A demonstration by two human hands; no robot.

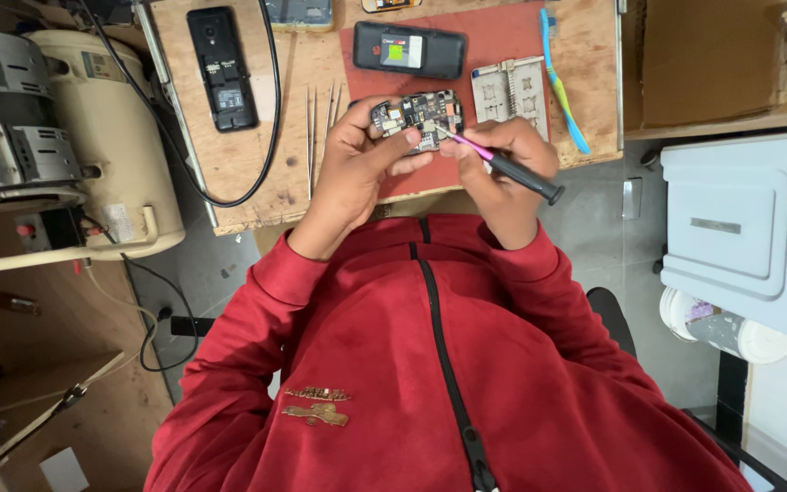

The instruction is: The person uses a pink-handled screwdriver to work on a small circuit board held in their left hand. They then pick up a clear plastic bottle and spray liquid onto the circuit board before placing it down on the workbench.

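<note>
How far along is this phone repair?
Done: the phone is apart, its shell lying open on the bench. In hand: left hand holds the circuit board; right hand works a screwdriver on it. Left: reassembly; parts lie separate.

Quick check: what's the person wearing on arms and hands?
Both arms are in long red fleece-like sleeves with ribbed cuffs, part of a red jacket with a dark front zip and gold embroidery on the chest. The left hand and right hand are bare: no gloves.

1. Your tabletop (229, 159) is scuffed bare wood.
2. On it you have a red mat (503, 41), an opened black phone (221, 68), tweezers (312, 137) and a black cable (270, 109).
3. On the mat: black phone (409, 49), grey frame (508, 88), blue toothbrush (560, 82).
</note>
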